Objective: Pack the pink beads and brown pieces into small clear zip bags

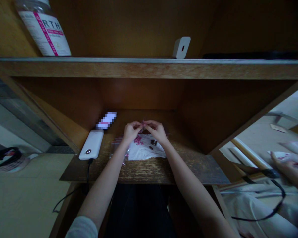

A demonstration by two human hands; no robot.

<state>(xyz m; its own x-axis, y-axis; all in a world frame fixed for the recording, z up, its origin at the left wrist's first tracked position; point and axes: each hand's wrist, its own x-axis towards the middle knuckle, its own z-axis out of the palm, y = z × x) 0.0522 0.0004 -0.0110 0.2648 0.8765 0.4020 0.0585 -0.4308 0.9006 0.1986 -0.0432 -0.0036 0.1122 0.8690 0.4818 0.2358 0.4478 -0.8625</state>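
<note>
Well, fingers: the left hand (132, 131) and right hand (156, 130) curve inward, their fingertips (140, 125) clenched together on a tiny pink piece (143, 125), though its shape is hard to make out in this dim view.
Place: it is held just above a crumpled white sheet (145, 150) on a dark wooden counter (144, 172), near loose pink beads (138, 140) and small black clips (153, 142).
Handling: it is probably very light and easily dropped, best pinched at its edges.
Rest: a white power bank (91, 144) with a black cable (88, 172) lies left; a co-worker's hand (286, 168) shows at right.
</note>
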